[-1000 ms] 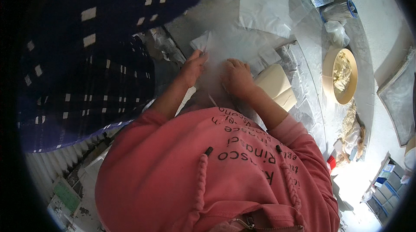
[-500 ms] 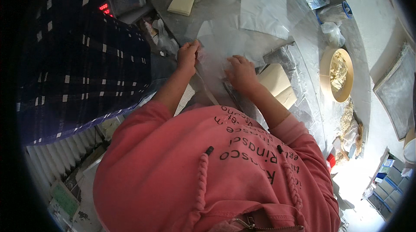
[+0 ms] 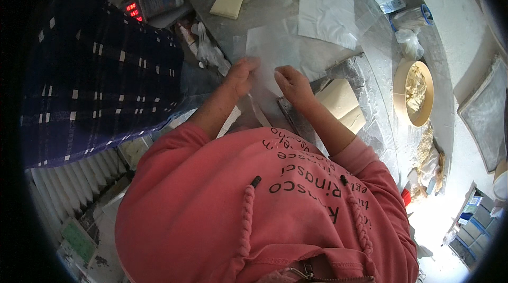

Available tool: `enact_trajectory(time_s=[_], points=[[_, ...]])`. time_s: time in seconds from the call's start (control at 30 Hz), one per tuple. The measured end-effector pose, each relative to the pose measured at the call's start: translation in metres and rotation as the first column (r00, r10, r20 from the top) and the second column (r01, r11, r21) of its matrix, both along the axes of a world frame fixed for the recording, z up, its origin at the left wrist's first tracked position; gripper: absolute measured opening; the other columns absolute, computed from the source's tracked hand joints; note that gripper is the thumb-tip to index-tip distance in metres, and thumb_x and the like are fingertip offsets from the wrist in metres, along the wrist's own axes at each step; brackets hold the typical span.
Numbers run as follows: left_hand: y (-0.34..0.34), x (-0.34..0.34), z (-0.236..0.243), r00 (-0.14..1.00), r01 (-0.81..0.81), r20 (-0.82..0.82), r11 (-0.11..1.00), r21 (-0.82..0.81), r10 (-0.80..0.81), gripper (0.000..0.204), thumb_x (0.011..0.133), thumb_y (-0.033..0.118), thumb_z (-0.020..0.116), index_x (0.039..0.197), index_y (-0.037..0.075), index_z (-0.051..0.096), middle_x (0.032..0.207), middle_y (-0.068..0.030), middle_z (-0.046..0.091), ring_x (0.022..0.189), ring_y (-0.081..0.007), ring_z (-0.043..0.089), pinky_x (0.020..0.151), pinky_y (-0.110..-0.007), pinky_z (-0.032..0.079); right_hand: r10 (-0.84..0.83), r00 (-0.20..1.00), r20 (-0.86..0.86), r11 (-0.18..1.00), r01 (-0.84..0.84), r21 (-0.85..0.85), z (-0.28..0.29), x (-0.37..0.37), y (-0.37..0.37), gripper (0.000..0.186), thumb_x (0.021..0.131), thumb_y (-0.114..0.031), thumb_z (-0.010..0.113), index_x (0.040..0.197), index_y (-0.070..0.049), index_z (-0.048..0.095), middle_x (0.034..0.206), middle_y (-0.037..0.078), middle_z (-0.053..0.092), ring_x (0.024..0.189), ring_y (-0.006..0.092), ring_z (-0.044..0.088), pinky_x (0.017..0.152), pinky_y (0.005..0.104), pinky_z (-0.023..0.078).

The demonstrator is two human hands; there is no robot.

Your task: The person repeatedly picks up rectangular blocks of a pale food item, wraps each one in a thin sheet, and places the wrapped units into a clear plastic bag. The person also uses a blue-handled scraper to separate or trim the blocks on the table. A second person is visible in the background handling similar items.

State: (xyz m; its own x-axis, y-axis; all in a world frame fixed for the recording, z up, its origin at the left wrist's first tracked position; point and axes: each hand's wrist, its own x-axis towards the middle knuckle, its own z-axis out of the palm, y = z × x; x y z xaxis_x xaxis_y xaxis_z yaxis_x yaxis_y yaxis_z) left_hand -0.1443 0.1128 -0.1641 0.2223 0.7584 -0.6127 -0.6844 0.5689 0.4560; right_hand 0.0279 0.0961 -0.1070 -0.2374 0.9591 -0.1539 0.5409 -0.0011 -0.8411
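The right hand (image 3: 292,84) lies just left of the folded cream sheet (image 3: 341,100), whose long axis roughly follows that forearm (image 3: 328,121); the left hand (image 3: 242,75) is farther left. Both curl; any grip cannot be determined.

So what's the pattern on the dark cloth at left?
White rectangles on dark navy; the cloth shows best in the head view.

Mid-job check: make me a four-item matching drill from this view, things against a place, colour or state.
1. Scale
2. Round tub
3. Creased cream sheet
4. Hooded top

A. Pink
B. Beside the right hand
C. Showing red digits
D. Holding cream-coloured pieces

Pairs: 1-C, 2-D, 3-B, 4-A
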Motion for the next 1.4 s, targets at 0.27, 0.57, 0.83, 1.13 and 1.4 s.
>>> enact_trajectory(time_s=[0.27, 0.57, 0.83, 1.13, 1.4], points=[[0.000, 0.011, -0.018, 0.822, 0.438, -0.548, 0.790, 0.430, -0.157, 0.019, 0.085, 0.030, 0.061, 0.084, 0.012, 0.055, 0.065, 0.0032, 0.052, 0.052, -0.0065, 0.047, 0.045, -0.022, 0.034, -0.041, 0.989, -0.142, 0.973, 0.007, -0.232, 0.004, -0.010, 0.004, 0.028, 0.087, -0.028, 0.054, 0.082, 0.000, 0.052, 0.069, 0.008, 0.055, 0.064, 0.0168, 0.055, 0.059, 0.0293, 0.044], [0.018, -0.010, 0.043, 0.311, 0.643, -0.944, 0.709, 0.291, 0.105, 0.021, 0.077, 0.018, 0.062, 0.085, 0.004, 0.050, 0.083, -0.0181, 0.058, 0.078, -0.0343, 0.059, 0.067, -0.042, 0.047, -0.608, 0.478, -0.634, 0.779, 0.207, -0.592, 0.051, 0.031, 0.035, 0.005, 0.081, -0.009, 0.054, 0.078, -0.006, 0.050, 0.061, 0.003, 0.050, 0.052, 0.0137, 0.047, 0.049, 0.0243, 0.035], [0.025, 0.008, 0.120, -0.156, 0.886, -0.431, 0.318, 0.336, 0.889, 0.033, 0.072, 0.013, 0.063, 0.105, 0.009, 0.059, 0.093, -0.0113, 0.057, 0.084, -0.0283, 0.057, 0.069, -0.039, 0.046, 0.414, 0.884, -0.216, 0.902, -0.431, -0.035, 0.105, 0.023, 0.036, 0.011, 0.081, -0.012, 0.056, 0.078, -0.001, 0.053, 0.066, 0.000, 0.049, 0.059, 0.0079, 0.045, 0.053, 0.0242, 0.039], [0.020, -0.013, 0.132, 0.000, 0.830, -0.920, 0.514, 0.219, 0.393, 0.025, 0.077, 0.003, 0.055, 0.101, 0.008, 0.060, 0.085, -0.0115, 0.060, 0.082, -0.0256, 0.060, 0.069, -0.036, 0.048, -0.029, 0.866, 0.499, 0.877, -0.218, 0.429, 0.151, 0.046, 0.050, 0.007, 0.076, -0.005, 0.047, 0.081, -0.002, 0.052, 0.080, 0.021, 0.057, 0.075, 0.0404, 0.056, 0.066, 0.0460, 0.044], [0.035, -0.003, 0.176, 0.863, -0.054, -0.395, 0.834, 0.550, 0.316, 0.013, 0.088, 0.015, 0.054, 0.095, 0.005, 0.057, 0.063, -0.0043, 0.054, 0.057, -0.0115, 0.054, 0.054, -0.027, 0.044, 0.543, 0.415, 0.730, 0.771, -0.591, -0.237, 0.081, 0.019, 0.060, 0.015, 0.075, -0.008, 0.054, 0.087, -0.002, 0.059, 0.091, 0.019, 0.061, 0.082, 0.0330, 0.062, 0.071, 0.0388, 0.049]])
